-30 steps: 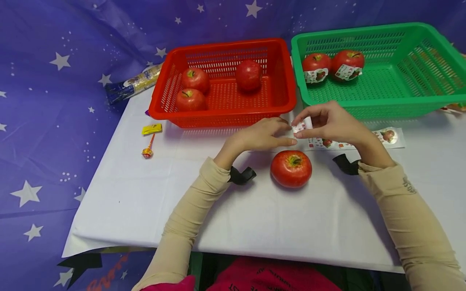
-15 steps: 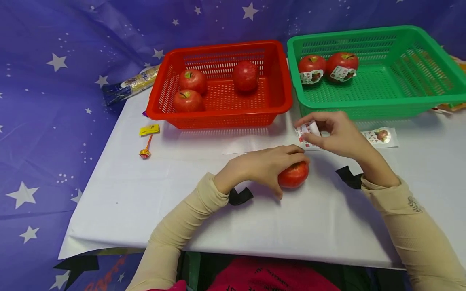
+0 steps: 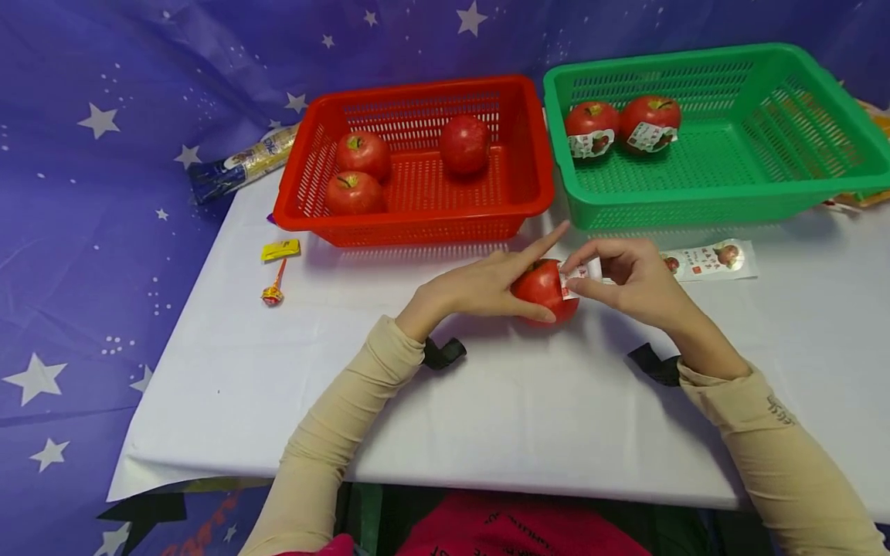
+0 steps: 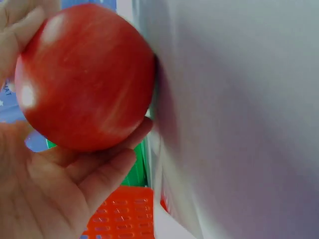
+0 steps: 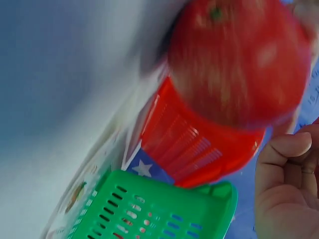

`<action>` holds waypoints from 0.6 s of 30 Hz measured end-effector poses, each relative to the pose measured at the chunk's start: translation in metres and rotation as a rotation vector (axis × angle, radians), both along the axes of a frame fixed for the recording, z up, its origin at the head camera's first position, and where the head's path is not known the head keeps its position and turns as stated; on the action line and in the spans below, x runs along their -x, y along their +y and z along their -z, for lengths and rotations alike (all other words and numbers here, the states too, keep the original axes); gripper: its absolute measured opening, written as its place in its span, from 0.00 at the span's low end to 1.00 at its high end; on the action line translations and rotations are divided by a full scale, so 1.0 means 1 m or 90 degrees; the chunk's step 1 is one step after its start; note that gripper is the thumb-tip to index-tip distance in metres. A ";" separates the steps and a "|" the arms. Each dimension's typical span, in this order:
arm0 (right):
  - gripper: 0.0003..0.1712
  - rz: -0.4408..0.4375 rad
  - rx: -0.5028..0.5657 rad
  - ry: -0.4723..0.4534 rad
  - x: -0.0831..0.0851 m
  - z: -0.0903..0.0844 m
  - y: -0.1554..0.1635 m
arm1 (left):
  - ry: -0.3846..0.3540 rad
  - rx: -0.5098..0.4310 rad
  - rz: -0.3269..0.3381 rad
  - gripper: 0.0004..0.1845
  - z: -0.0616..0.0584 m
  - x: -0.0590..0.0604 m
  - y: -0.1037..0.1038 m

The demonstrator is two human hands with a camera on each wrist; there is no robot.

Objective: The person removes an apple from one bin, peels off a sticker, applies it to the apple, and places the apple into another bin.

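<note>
A red apple [image 3: 535, 289] stands on the white table in front of the baskets. My left hand [image 3: 480, 287] holds it from the left, thumb at the near side and fingers along the far side; the left wrist view shows the apple [image 4: 84, 79] filling the span of that hand [image 4: 55, 184]. My right hand [image 3: 633, 279] pinches a small white printed sticker [image 3: 568, 284] between thumb and fingers, right against the apple's right side. Whether the sticker adheres there cannot be told. In the right wrist view the apple [image 5: 239, 64] is blurred and the sticker is hidden.
Behind stands a red basket [image 3: 417, 224] with three apples. Beside it is a green basket [image 3: 695, 201] holding two apples with stickers. A printed sticker strip [image 3: 705, 262] lies right of my hand. A lollipop [image 3: 273, 293], yellow packet [image 3: 281, 249] and pasta packet [image 3: 243, 164] are at left.
My left hand has gone from beside the sticker to the apple and shifted it slightly away and left. My right hand has brought the sticker off the strip to the apple's side.
</note>
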State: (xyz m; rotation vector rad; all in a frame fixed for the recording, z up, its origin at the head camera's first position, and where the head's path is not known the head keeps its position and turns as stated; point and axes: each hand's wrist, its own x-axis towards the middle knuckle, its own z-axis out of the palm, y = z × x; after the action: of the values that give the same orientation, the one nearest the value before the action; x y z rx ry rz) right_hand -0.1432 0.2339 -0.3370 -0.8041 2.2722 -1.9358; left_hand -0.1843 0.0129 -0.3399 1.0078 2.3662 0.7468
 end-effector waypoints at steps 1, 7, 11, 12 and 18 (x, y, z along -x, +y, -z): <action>0.13 0.002 -0.024 0.011 -0.001 0.001 -0.002 | 0.008 -0.004 0.001 0.52 0.000 0.001 0.000; 0.19 0.025 -0.098 0.032 -0.003 0.002 -0.007 | 0.043 -0.005 0.017 0.41 0.001 0.004 0.003; 0.20 0.022 -0.112 0.061 -0.004 0.004 -0.009 | 0.057 -0.020 0.016 0.44 0.005 0.005 0.006; 0.19 0.024 -0.126 0.079 -0.004 0.004 -0.010 | 0.066 -0.026 0.017 0.44 0.005 0.005 0.006; 0.17 0.072 -0.178 0.168 -0.005 0.009 -0.015 | 0.111 -0.036 0.025 0.48 0.008 0.002 0.008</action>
State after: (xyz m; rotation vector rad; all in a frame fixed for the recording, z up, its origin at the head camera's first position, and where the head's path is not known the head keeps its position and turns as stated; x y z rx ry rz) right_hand -0.1379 0.2193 -0.3463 -0.9623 2.7157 -1.5751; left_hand -0.1864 0.0209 -0.3483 1.1832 2.4753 0.7411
